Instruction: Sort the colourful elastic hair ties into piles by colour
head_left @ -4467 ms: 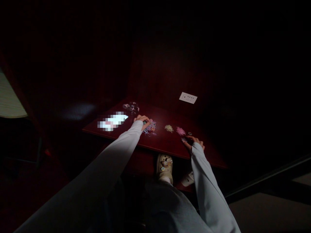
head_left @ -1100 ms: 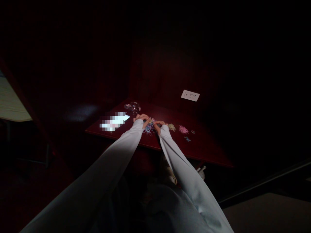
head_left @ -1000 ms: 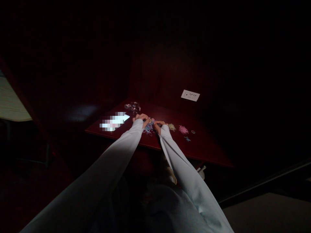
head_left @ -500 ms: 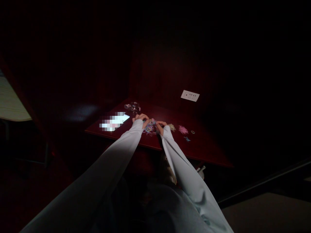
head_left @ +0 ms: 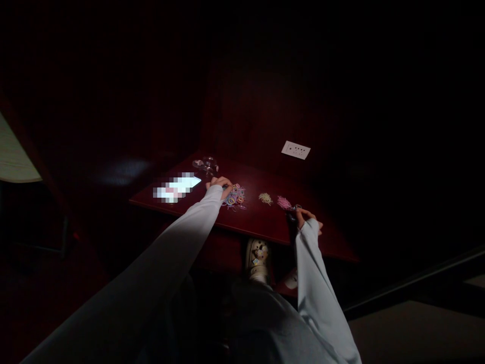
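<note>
While the left hand (head_left: pixel 220 186) curls at the left edge of the mixed pile of coloured bands (head_left: pixel 235 197), here's the right hand (head_left: pixel 308 218) out on the far side of the dark red table (head_left: pixel 261 225), just beside the pink pile (head_left: pixel 284 203)! The right fingers are bent, their tips close to a small ring-shaped band (head_left: pixel 297 207), though whether they pinch it or merely sit beside it, the dim light won't tell. Over on the left, the fingers bend down toward the coloured bands, and whether they grip any cannot be told either. Between the hands sits the pale yellow pile (head_left: pixel 265 198), apart from both the mixed heap and the pink one. Beyond the left hand stands a clear container (head_left: pixel 209 166), near the back of the tabletop, and to the left of that hand lies a phone (head_left: pixel 178 187), its lit screen blurred. Up on the wall, a white socket plate (head_left: pixel 296 150); down below the front edge, a beige clog (head_left: pixel 258 257) with small charms on it!
</note>
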A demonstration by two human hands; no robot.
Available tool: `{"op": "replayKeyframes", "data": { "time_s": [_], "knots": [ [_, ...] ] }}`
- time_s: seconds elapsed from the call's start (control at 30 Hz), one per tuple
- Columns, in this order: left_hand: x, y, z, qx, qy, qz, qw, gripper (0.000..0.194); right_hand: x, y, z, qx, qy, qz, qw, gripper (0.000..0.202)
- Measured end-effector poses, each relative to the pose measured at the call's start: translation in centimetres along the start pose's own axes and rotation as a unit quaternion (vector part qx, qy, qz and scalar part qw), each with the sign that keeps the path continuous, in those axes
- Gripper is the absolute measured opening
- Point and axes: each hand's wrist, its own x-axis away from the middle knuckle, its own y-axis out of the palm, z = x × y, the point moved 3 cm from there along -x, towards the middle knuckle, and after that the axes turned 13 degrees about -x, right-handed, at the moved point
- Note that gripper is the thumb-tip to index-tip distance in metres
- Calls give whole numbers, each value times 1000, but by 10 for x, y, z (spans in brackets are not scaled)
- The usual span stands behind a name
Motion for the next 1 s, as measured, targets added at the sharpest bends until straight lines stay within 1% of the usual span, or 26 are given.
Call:
{"op": "replayKeyframes", "data": {
  "time_s": [0.07,0.13,0.23,0.47,0.57,0.8,1.0],
  "knots": [
    [0,0,0,-1,-2,-5,1000,18,-5,-10,6,21,7,0,1000,31],
    [-1,-1,0,-2,-3,-10,1000,19,-5,-15,6,37,-3,-19,999,30],
    [-1,-1,0,-7,-2,-10,1000,19,0,-17,2,44,-16,-56,997,30],
    [-3,2,-3,-23,4,-7,1000,19,5,-20,-2,54,-25,-103,993,32],
    [-3,2,-2,-22,3,-8,1000,19,3,-19,-1,56,-25,-101,993,33],
    [-1,1,-1,-18,1,-7,1000,18,-3,-16,4,77,-18,-66,995,27],
    [-1,2,-1,-11,1,-9,1000,16,-5,-18,7,46,-20,-54,997,29]
  ]
}}
